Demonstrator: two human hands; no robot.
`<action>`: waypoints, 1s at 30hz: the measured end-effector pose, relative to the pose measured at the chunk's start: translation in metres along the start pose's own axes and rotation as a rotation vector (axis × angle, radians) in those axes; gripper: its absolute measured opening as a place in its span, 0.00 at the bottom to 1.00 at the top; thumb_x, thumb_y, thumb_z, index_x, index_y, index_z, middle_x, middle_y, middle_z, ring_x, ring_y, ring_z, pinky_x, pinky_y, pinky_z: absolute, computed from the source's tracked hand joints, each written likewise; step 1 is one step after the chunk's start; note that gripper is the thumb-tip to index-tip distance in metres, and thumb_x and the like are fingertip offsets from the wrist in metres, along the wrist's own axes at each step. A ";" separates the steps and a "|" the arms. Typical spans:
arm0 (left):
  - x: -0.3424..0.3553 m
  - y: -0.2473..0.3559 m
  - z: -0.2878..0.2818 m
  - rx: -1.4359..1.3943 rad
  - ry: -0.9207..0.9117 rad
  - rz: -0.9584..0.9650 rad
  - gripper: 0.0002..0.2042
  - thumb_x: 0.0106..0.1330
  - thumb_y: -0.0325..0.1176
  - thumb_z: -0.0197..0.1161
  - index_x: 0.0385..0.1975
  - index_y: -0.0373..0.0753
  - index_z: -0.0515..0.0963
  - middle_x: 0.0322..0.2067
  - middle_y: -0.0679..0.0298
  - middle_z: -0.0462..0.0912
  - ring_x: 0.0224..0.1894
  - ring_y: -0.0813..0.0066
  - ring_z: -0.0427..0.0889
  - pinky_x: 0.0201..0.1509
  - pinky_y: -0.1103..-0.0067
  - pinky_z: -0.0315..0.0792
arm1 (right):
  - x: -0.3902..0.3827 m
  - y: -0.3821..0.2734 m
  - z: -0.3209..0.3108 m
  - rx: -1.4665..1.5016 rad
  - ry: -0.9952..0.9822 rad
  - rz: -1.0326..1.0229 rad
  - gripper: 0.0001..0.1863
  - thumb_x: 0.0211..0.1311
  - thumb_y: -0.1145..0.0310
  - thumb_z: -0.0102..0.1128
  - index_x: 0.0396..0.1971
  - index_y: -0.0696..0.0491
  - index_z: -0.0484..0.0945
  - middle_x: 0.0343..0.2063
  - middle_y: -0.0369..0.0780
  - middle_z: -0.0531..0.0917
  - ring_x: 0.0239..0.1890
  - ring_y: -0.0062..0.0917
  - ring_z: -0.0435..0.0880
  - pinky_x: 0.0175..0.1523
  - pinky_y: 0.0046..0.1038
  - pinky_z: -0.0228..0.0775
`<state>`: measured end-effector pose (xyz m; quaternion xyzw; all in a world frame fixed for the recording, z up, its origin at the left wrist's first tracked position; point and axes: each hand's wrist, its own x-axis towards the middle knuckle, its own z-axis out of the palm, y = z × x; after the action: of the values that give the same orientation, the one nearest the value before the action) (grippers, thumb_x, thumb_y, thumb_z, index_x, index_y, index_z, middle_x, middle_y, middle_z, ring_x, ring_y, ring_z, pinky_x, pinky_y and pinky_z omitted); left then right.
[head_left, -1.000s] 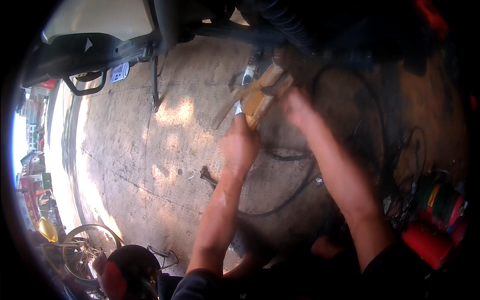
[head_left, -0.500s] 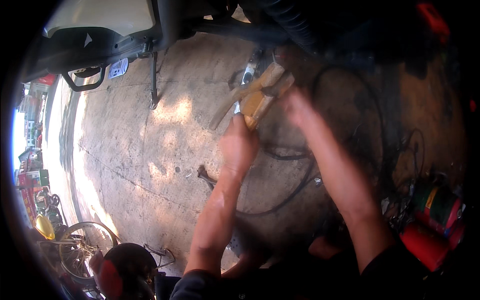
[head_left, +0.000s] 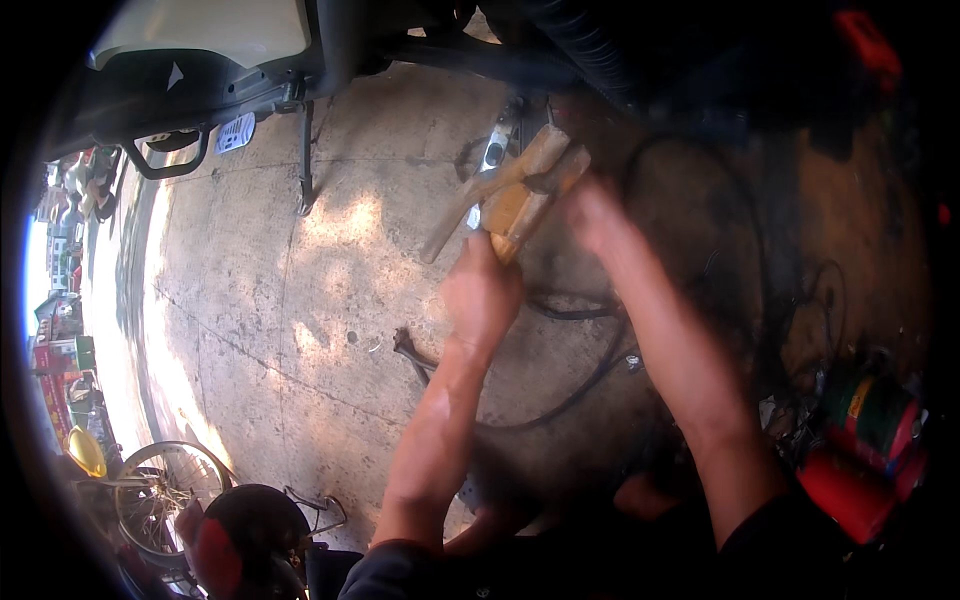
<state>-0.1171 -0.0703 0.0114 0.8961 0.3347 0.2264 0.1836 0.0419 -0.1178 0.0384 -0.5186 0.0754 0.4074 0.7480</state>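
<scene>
My left hand (head_left: pixel 480 290) is closed around the lower end of a yellow-brown, wood-like piece (head_left: pixel 508 215). Against this piece lies a worn, tan, angled bar (head_left: pixel 495 183), its thin end sticking out to the left. A bright metal strip with holes (head_left: pixel 494 150) runs up behind them toward the dark underside of a vehicle. My right hand (head_left: pixel 592 215) is beside the right end of the pieces, smeared by motion; its fingers and any contact are unclear.
Overhead is the vehicle, with a pale panel (head_left: pixel 205 30) and a stand leg (head_left: pixel 306 165). A black hose (head_left: pixel 575 400) curves over the concrete floor (head_left: pixel 300 300). A bicycle wheel (head_left: pixel 170 495) stands lower left, a red cylinder (head_left: pixel 845 490) lower right.
My left hand has shifted very slightly right with the yellow-brown piece. My right hand stays beside the pieces, blurred in both frames.
</scene>
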 end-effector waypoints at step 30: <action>-0.002 0.009 0.002 -0.088 0.011 -0.119 0.15 0.51 0.29 0.61 0.39 0.36 0.71 0.26 0.49 0.80 0.27 0.45 0.79 0.31 0.59 0.73 | 0.002 0.000 -0.011 -0.041 -0.036 0.025 0.14 0.63 0.73 0.45 0.45 0.55 0.77 0.43 0.39 0.80 0.45 0.25 0.77 0.51 0.30 0.71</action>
<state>-0.1125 -0.0781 0.0138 0.8645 0.3780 0.2346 0.2339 0.0467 -0.1258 0.0319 -0.5254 0.0600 0.4273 0.7333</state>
